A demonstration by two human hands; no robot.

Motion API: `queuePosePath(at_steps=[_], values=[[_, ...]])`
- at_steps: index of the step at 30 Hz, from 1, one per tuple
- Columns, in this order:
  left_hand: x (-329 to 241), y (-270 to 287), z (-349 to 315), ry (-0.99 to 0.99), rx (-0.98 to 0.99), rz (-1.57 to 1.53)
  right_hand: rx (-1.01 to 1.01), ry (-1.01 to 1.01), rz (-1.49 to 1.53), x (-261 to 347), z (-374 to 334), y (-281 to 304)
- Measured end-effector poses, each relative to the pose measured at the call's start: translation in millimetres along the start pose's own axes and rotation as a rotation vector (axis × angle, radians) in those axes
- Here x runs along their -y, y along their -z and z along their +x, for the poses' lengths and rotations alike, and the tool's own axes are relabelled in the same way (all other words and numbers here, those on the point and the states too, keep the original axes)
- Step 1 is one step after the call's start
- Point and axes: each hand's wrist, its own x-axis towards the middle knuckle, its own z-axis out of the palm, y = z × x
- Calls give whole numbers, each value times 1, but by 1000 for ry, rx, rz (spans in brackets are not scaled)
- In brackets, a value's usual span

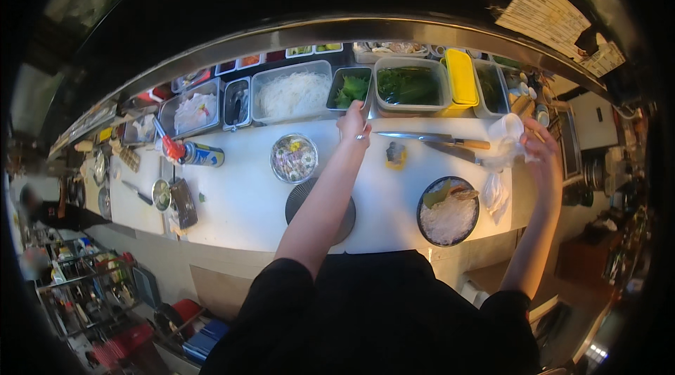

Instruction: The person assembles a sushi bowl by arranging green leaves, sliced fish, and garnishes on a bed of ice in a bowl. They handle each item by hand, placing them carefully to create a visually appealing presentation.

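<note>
My left hand (353, 123) reaches forward with its fingers closed at the near rim of a dark tub of green leaves (351, 88). Curved and spread, the fingers of my right hand (543, 143) are beside a white cup-like thing (506, 127); a crumpled translucent sheet (500, 157) lies just below. Between the hands, two knives lie on the white board: one with a wooden handle (472, 143), the other with a dark blade (450, 152). Nearby sits a small grey and yellow heap (396, 155). A dark bowl of white rice (448, 220) with toppings stands near the front edge.
Left of my forearm are a clear bowl of flowers (294, 159) and a round dark plate (295, 199). A gas torch (200, 155) lies farther left. Along the back stand tubs of white shreds (292, 92) and green leaves in liquid (411, 86), and a yellow container (460, 78).
</note>
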Motion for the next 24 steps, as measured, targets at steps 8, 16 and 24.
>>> queuePosePath(at_steps=[8,16,24], values=[[33,0,-3,-410,-206,288,135,-40,451,-23,-46,55],[-52,85,4,-717,-163,1926,74,-200,671,-34,-25,-4],[-50,92,-162,-117,725,273,166,273,342,-82,-29,-231]])
